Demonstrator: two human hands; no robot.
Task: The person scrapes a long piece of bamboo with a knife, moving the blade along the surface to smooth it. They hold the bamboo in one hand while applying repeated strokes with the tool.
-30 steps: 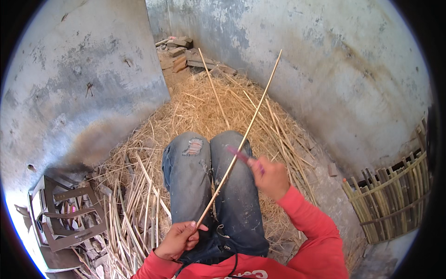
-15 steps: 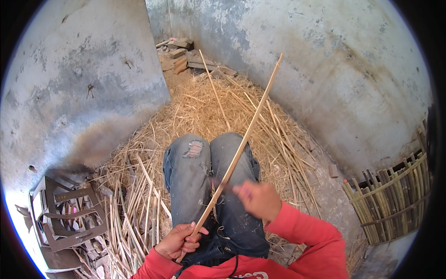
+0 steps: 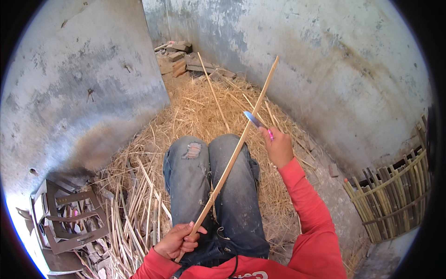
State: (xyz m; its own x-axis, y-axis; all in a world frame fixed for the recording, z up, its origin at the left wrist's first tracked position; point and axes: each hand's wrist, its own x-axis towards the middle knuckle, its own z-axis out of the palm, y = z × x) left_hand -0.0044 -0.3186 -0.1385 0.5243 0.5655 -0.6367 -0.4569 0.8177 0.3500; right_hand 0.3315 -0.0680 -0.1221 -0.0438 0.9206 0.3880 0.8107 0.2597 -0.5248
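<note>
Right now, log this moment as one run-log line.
left hand: grips bamboo strip at lower end | right hand: holds knife against strip | seated, shavings underfoot

Seated, both legs in torn blue jeans stretched forward, knees together. Both arms in red sleeves enter from the lower edge. Left hand [image 3: 176, 242] low, close to the lap, palm turned up and inward, fingers curled shut around the near end of a thin cane strip [image 3: 234, 151], thumb on top. Left forearm short in view, elbow bent tight to the body. Right arm extended forward and up past the right knee, elbow slightly bent, wrist cocked. Right hand [image 3: 278, 148] fisted around a pink-handled knife [image 3: 258, 123], knuckles toward the camera, blade pointing up-left and meeting the strip. Hands well apart.
</note>
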